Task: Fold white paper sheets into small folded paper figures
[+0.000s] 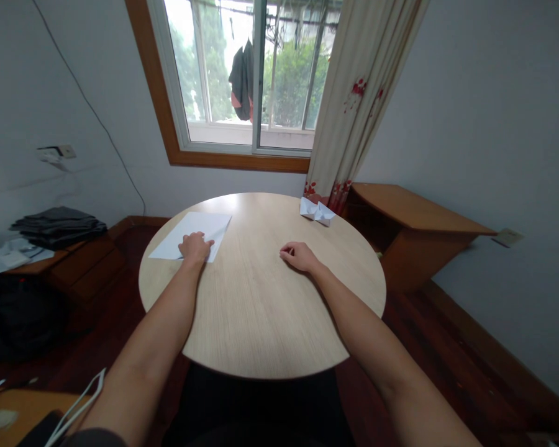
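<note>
A round light-wood table (261,323) stands before me. On its left part lie flat white paper sheets (200,230). My left hand (195,247) rests on the near right corner of the sheets, its fingers curled and pinching the paper's edge. My right hand (297,254) lies on the bare tabletop near the middle, loosely curled, with nothing visible in it. At the far right edge of the table sits a folded white paper boat (317,211), well beyond both hands.
A low wooden cabinet (410,217) stands to the right of the table, beside a curtain (354,112). On the left, a wooden stand (74,261) carries folded dark clothes (58,226). A window (246,74) fills the wall behind. The floor is dark wood.
</note>
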`<state>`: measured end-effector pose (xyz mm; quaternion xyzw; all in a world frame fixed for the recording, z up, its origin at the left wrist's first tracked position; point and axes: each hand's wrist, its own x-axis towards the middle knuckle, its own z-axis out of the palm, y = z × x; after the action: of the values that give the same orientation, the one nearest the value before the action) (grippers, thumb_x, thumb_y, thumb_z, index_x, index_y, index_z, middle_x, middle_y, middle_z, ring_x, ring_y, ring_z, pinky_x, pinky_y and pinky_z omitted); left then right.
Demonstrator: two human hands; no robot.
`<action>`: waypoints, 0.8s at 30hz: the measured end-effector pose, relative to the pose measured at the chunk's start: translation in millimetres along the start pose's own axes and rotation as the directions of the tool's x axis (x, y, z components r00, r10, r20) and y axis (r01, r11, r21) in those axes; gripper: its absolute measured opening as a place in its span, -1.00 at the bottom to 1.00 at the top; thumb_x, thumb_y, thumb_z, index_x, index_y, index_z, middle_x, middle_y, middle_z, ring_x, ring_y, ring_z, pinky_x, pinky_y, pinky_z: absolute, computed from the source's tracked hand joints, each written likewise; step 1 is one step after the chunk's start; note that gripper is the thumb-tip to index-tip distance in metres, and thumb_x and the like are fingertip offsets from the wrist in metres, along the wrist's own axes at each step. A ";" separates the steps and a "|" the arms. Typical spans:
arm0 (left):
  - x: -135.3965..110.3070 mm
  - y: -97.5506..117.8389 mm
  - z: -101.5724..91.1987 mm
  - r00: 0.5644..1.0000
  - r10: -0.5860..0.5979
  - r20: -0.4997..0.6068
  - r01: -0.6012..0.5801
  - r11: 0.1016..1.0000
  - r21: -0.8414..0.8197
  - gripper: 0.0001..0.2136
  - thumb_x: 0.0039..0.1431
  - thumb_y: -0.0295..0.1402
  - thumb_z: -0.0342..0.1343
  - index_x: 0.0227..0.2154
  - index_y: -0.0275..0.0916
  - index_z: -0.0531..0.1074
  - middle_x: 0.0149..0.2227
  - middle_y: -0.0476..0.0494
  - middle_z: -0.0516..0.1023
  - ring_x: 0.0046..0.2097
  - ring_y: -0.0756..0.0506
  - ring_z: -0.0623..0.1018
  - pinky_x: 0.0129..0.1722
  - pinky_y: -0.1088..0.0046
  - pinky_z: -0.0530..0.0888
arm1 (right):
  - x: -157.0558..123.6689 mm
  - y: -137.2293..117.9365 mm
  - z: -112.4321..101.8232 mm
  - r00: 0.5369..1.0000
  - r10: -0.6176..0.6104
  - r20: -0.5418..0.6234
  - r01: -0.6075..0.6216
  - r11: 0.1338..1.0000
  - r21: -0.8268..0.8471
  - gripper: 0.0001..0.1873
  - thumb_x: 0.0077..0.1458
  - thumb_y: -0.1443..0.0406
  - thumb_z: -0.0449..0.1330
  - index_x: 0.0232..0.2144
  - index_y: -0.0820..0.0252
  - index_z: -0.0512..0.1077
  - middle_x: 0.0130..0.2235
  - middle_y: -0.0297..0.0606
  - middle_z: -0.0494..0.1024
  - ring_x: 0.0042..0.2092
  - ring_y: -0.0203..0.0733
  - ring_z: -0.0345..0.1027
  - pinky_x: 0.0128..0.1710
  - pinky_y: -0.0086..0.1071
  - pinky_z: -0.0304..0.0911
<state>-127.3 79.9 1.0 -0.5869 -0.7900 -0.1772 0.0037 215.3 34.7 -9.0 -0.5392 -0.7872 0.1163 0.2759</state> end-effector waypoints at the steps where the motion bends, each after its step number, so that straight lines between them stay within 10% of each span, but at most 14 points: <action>1: 0.3 0.1 -0.2 1.000 -0.003 -0.002 0.003 1.000 -0.007 -0.58 0.11 -0.11 0.06 0.00 -0.15 0.43 0.04 -0.23 0.47 0.10 -0.32 0.33 -0.05 0.13 0.35 | 0.0 0.1 0.1 1.000 0.002 -0.004 -0.002 1.000 -0.001 -0.78 0.05 0.20 0.16 -0.33 0.19 0.54 -0.35 -0.26 0.59 -0.38 -0.29 0.37 -0.35 -0.45 0.22; 12: 0.5 -3.0 -10.0 0.995 -0.059 -0.076 0.053 0.995 -0.080 -0.67 0.12 -0.26 0.04 -0.06 -0.13 0.48 -0.05 -0.22 0.53 0.02 -0.29 0.43 -0.06 0.15 0.31 | -1.4 -2.0 -2.7 1.000 0.002 0.010 -0.002 1.000 -0.007 -0.78 0.05 0.21 0.16 -0.33 0.19 0.55 -0.35 -0.25 0.59 -0.37 -0.28 0.37 -0.35 -0.45 0.22; 18: -29.0 34.4 -43.1 0.953 0.120 -0.278 -0.159 0.980 -0.120 -0.65 0.24 -0.24 -0.10 0.01 -0.18 0.40 0.02 -0.24 0.47 0.05 -0.29 0.39 0.02 0.17 0.25 | 1.7 -15.7 2.4 0.998 0.048 -0.037 -0.036 0.960 0.279 -0.74 0.05 0.20 0.20 -0.25 0.25 0.50 -0.28 -0.18 0.56 -0.35 -0.28 0.39 -0.27 -0.39 0.30; 24: -80.8 89.1 -40.2 0.907 0.405 -0.114 -0.420 0.867 -0.268 -0.64 0.21 -0.14 0.00 0.00 -0.13 0.41 0.01 -0.11 0.49 -0.03 -0.17 0.47 -0.04 0.34 0.34 | 9.9 -40.3 7.2 0.962 0.263 0.073 -0.183 0.423 0.887 -0.61 0.11 0.03 0.14 -0.10 0.14 0.34 -0.07 -0.15 0.50 -0.24 -0.28 0.46 -0.31 -0.42 0.42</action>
<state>-27.5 15.8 45.9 -0.7313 -0.6119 -0.3005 -0.0220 177.1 28.8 7.5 -0.4195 -0.5207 0.5234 0.5281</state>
